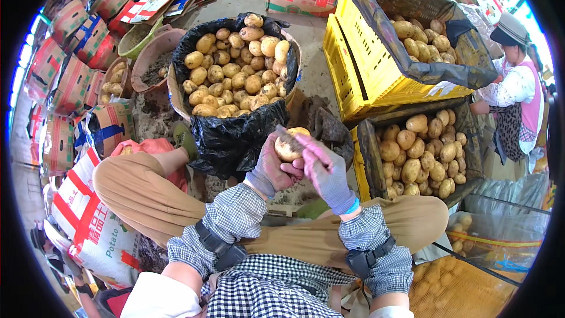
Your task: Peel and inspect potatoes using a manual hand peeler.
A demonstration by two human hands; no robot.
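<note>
Checked sleeves nearest the lens. Left hand (269, 171) and right hand (325, 171), both gloved, grip one potato (289, 144) between them. Black-lined basket of potatoes (235, 135) just beyond the left hand; yellow crate (365, 65) beyond the right hand.

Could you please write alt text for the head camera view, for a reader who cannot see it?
A seated person's gloved left hand and right hand hold one potato together above their knees. Ahead sits a black-lined basket heaped with potatoes; to the right, yellow crates of potatoes and another person working.
</note>
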